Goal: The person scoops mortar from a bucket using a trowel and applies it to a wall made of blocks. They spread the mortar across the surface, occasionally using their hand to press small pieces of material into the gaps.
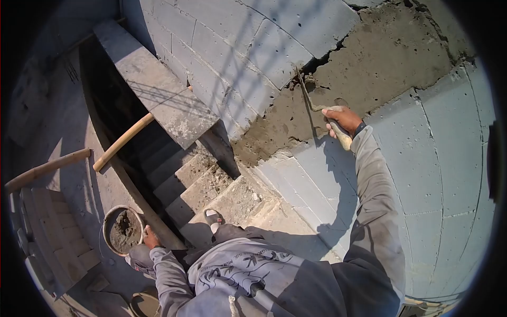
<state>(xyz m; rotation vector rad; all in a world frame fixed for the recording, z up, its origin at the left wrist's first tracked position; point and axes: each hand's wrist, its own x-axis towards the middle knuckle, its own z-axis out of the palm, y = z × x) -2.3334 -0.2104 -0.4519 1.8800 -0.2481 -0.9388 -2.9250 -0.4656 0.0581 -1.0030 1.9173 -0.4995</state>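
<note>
My right hand is closed around the handle of a trowel, its blade seen nearly edge-on against the wall. The blade lies at a band of wet grey mortar that runs diagonally between pale blue-grey blocks. A ragged dark gap shows along the band's upper edge. Down at the left, my left hand grips the rim of a bucket from its right side. Mortar fills part of the bucket.
Concrete stairs with loose rubble drop away at my feet. A concrete slab overhangs the stairwell, and a wooden pole spans part of it. Stacked blocks stand at the left; a second bucket sits below.
</note>
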